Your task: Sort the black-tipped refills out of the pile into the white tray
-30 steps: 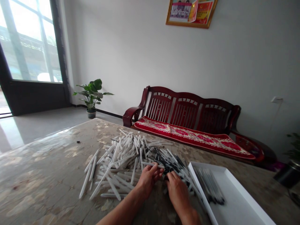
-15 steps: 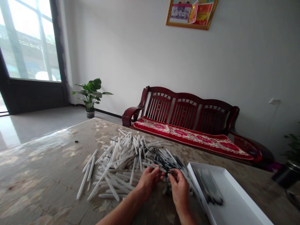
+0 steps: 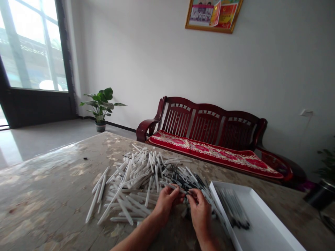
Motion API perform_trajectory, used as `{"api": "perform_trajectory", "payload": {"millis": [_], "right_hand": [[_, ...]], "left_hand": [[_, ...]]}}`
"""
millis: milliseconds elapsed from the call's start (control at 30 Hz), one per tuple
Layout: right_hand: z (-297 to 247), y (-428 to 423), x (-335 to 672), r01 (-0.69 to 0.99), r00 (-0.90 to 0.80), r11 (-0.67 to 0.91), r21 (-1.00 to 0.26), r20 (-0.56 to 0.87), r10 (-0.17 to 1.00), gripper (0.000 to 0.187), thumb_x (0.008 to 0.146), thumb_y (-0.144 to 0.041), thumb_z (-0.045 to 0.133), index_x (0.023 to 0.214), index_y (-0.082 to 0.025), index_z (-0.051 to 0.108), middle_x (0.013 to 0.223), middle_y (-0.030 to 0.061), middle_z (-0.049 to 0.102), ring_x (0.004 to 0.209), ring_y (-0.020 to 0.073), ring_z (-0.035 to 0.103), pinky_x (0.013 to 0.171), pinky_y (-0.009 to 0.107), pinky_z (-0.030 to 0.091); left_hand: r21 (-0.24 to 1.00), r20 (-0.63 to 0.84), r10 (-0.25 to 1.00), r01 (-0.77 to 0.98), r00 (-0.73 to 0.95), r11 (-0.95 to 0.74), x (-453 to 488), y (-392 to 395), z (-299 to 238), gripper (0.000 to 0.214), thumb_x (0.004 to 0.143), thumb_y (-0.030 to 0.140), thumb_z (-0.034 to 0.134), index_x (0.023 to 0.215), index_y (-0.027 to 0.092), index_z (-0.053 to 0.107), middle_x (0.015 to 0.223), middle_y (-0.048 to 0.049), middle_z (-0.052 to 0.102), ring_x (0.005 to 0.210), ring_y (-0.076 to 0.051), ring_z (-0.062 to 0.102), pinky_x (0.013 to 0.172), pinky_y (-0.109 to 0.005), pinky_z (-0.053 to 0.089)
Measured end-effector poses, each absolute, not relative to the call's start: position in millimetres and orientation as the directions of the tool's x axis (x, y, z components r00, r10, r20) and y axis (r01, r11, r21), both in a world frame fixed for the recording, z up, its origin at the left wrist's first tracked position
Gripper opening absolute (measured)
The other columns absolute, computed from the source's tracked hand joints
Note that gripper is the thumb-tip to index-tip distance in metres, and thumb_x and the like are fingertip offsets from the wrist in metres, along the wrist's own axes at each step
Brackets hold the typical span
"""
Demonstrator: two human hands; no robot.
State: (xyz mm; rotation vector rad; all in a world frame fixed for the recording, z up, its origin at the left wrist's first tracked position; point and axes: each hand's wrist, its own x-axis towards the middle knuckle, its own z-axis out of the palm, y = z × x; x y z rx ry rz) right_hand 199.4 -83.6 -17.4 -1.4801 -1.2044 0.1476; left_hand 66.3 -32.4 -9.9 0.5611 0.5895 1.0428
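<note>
Left hand (image 3: 166,205): I'm seeing its fingers curled together, pinching a thin white tube (image 3: 175,187) that is slanting toward the other hand.

Right hand (image 3: 199,212): It is sitting just beside the left hand, with its fingers bent over the dark-tipped tubes. The view is poor here, so I can't tell whether it is clamping anything or only touching.

Pile of white tubes (image 3: 136,177): It is lying loose and criss-crossed right in front of both hands, and its dark-tipped end (image 3: 187,181) is touching the right hand.

White tray (image 3: 261,218): It is sitting just right of the right hand, with a neat row of dark-tipped tubes (image 3: 232,209) lying inside.

Table (image 3: 44,184): Its mottled stone-like top is carrying the pile and the tray.

Sofa (image 3: 211,122): A dark red wooden bench with a red patterned cushion (image 3: 211,153) is standing beyond the table.

Background: A potted plant (image 3: 101,106) is standing by a glass door (image 3: 34,45), and a framed picture (image 3: 213,15) is hanging above the sofa.
</note>
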Motion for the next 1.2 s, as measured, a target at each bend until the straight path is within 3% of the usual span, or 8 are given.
{"api": "perform_trajectory", "payload": {"millis": [233,433,667,833,1067,1200], "right_hand": [[-15.2,-85.7,199.6,0.624,0.387,0.236,-0.745,0.556,0.736,0.026,0.088,-0.039,0.056,0.102,-0.021,0.069,0.089,0.0088,0.077,0.082,0.0234,0.074,0.072,0.031,0.058],[-4.0,-91.9,197.2,0.745,0.248,0.25,-0.618,0.605,0.757,0.029,0.096,-0.044,0.047,0.084,-0.024,0.065,0.08,0.0043,0.069,0.077,0.0208,0.067,0.07,0.029,0.05],[-7.7,-91.6,195.3,0.605,0.299,0.148,-0.782,0.395,0.868,0.048,0.1,-0.052,0.034,0.065,-0.024,0.053,0.056,-0.0019,0.055,0.054,0.0169,0.053,0.053,0.027,0.038],[-6.9,-89.2,195.2,0.617,0.308,0.184,-0.766,0.449,0.839,0.042,0.097,-0.056,0.042,0.082,-0.023,0.061,0.071,0.0005,0.066,0.064,0.0179,0.06,0.06,0.027,0.041],[-8.2,-85.2,197.5,0.657,0.325,0.119,-0.744,0.421,0.847,0.052,0.099,-0.058,0.031,0.067,-0.024,0.055,0.057,0.0002,0.06,0.057,0.0186,0.057,0.057,0.029,0.039],[-7.5,-85.8,196.7,0.644,0.31,0.154,-0.749,0.439,0.843,0.046,0.097,-0.059,0.037,0.079,-0.023,0.06,0.07,0.001,0.066,0.065,0.0185,0.061,0.061,0.027,0.042]], "left_hand": [[0.708,-0.152,0.917,-0.606,0.37,0.362,64.3,-35.2,-5.5,0.051,0.048,0.044,0.096,0.077,0.015,0.065,0.069,-0.0023,0.074,0.062,-0.016,0.071,0.058,-0.024,0.057],[0.706,-0.145,0.919,-0.613,0.366,0.356,63.1,-40.1,2.2,0.052,0.047,0.045,0.095,0.077,0.016,0.065,0.068,-0.0017,0.073,0.063,-0.015,0.07,0.058,-0.023,0.056],[0.728,-0.119,0.919,-0.596,0.377,0.339,64.8,-42.8,2.3,0.054,0.046,0.046,0.095,0.077,0.015,0.063,0.065,-0.0016,0.072,0.06,-0.015,0.069,0.058,-0.024,0.055],[0.716,-0.148,0.928,-0.61,0.343,0.339,65.2,-38.2,1.5,0.055,0.044,0.048,0.095,0.076,0.015,0.064,0.066,-0.0016,0.072,0.061,-0.015,0.069,0.058,-0.024,0.055],[0.727,-0.146,0.92,-0.591,0.364,0.349,66.8,-39.6,-0.8,0.054,0.044,0.048,0.095,0.074,0.015,0.065,0.064,-0.0011,0.071,0.06,-0.014,0.069,0.057,-0.023,0.055],[0.719,-0.162,0.925,-0.601,0.344,0.35,66.3,-37.7,-1.4,0.054,0.044,0.049,0.095,0.074,0.015,0.065,0.067,-0.0017,0.072,0.062,-0.015,0.069,0.058,-0.023,0.055]]}}
